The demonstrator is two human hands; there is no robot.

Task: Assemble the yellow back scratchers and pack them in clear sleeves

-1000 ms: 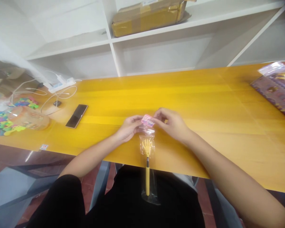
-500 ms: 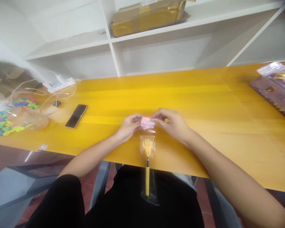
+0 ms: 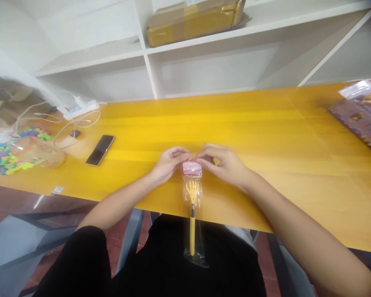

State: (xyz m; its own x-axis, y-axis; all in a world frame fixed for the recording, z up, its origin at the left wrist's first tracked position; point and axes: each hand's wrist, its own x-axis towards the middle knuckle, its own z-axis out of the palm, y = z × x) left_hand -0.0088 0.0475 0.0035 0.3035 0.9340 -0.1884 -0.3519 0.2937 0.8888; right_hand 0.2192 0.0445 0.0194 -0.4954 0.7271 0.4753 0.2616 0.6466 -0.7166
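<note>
A yellow back scratcher (image 3: 192,231) with a hand-shaped head lies lengthwise in a clear plastic bag (image 3: 200,247), its handle end reaching past the table edge over my lap. At the top of the bag is a pink card (image 3: 192,168). My left hand (image 3: 170,164) pinches at the card's upper left edge, thumb against fingers. From the other side my right hand (image 3: 224,165) pinches near the upper right edge. Both sets of fingertips almost meet above the card, and exactly what lies between them is too small to make out.
A phone (image 3: 100,150) lies to the left on the yellow table (image 3: 253,123). Farther left are a clear orange jar (image 3: 45,153), colourful small pieces (image 3: 1,159) and a white power strip (image 3: 80,108) with cables. Purple patterned packaging (image 3: 358,119) rests at the right.
The pink card has come down below my fingertips and now lies flatter, just above the scratcher's head. My hands have drawn closer together at its top edge.
</note>
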